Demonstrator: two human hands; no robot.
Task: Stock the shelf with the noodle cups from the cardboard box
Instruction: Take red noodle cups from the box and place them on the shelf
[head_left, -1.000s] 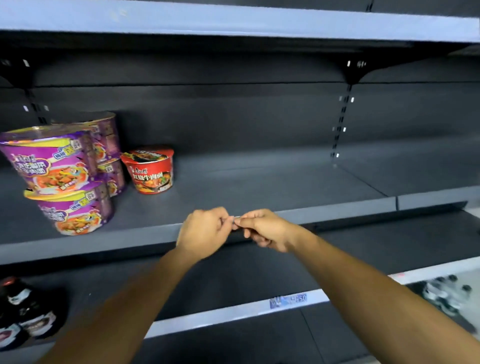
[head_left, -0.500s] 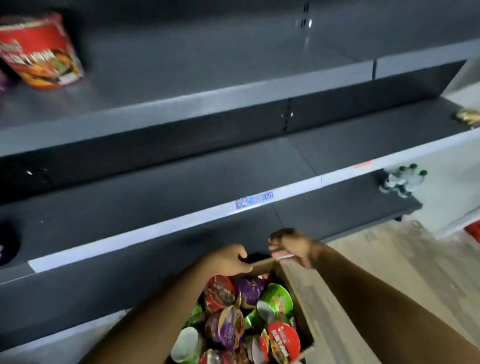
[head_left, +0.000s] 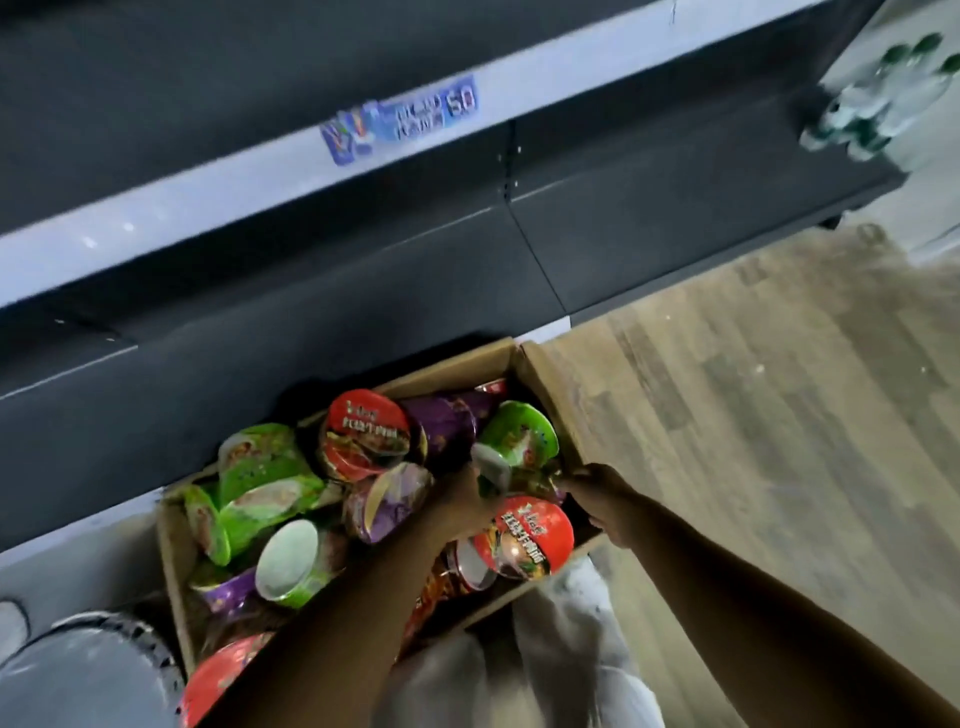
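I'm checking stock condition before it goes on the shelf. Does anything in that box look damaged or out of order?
The noodle cups lie jumbled in the cardboard box, tipped on their sides at all angles rather than stacked upright. The picture is too blurred to show dents or tears.

Pale wood-look planks made up the floor (head_left: 779, 415), running off to the right. Dark grey panels formed the unit's back and base, with a vertical seam between two sections. A blue price tag (head_left: 400, 119) sat on a pale edge strip. Green-capped bottles (head_left: 878, 98) stood blurred at upper right. The light was dim.
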